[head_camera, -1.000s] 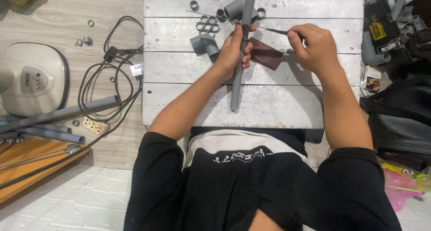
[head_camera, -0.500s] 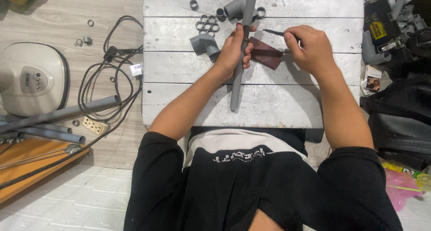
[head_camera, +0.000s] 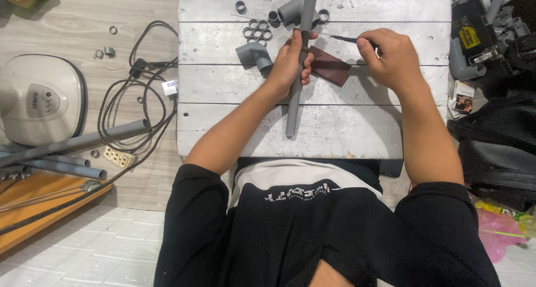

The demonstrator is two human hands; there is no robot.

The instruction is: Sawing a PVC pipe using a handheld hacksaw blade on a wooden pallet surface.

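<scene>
The left hand [head_camera: 290, 61] is wrapped around a long grey pipe [head_camera: 296, 80], pinning it against the pale plank board [head_camera: 223, 86]. The pipe's long axis runs straight away from the body: its near end lies just short of the board's near edge, below the left hand, and its far end passes beyond the knuckles toward the grey elbow fittings [head_camera: 290, 9] at the far edge. The right hand [head_camera: 391, 58] is closed in a pinch on a thin dark tool [head_camera: 343, 39] (a fine blade or pick, it seems; too slim to tell). The tool lies crosswise, its tip pointing left toward the pipe and stopping just beside it, level with the left thumb. So the pipe stands to the left of the right hand, at right angles to the tool, and the left hand is the one already on it. A dark red flat piece [head_camera: 330, 66] lies between the two hands, just right of the pipe. A cluster of small grey rings [head_camera: 257, 30] sits left of the left hand's fingertips.
</scene>
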